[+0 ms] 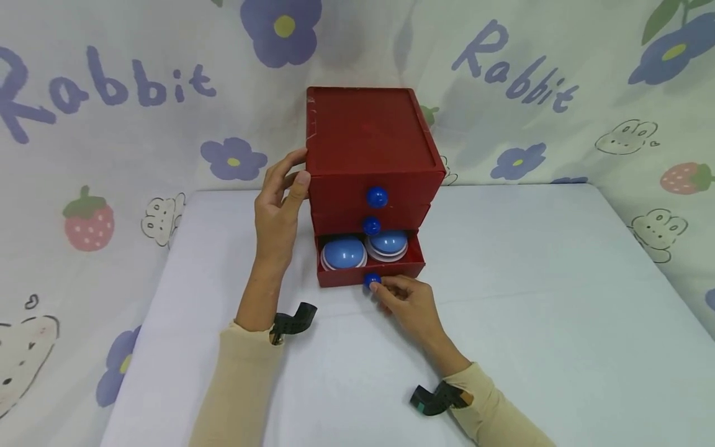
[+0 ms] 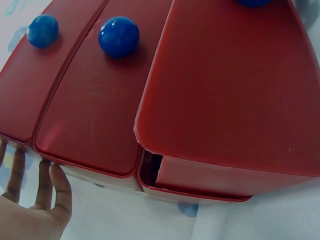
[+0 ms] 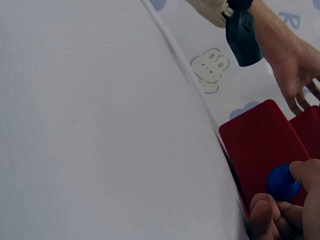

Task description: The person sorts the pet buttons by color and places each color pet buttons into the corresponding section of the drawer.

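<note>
A red three-drawer box [image 1: 368, 130] stands on the table, with a round blue knob on each drawer. Its bottom drawer [image 1: 343, 277] is pulled out. Inside lie two blue domed things with white rims, a left one [image 1: 343, 253] and a right one [image 1: 388, 243]. My right hand [image 1: 408, 302] pinches the bottom drawer's blue knob [image 3: 283, 182] between thumb and fingers. My left hand [image 1: 281, 208] rests against the box's left side, fingers extended; the left wrist view shows its fingertips [image 2: 60, 175] at the side edge near the upper drawers.
The white table [image 1: 530, 298] spreads around the box on both sides and in front. Behind it hangs a white cloth [image 1: 368, 37] printed with flowers, strawberries, rabbits and lettering. A dark camera mount [image 1: 294, 319] sits on the left wrist, and another mount [image 1: 437, 398] on the right.
</note>
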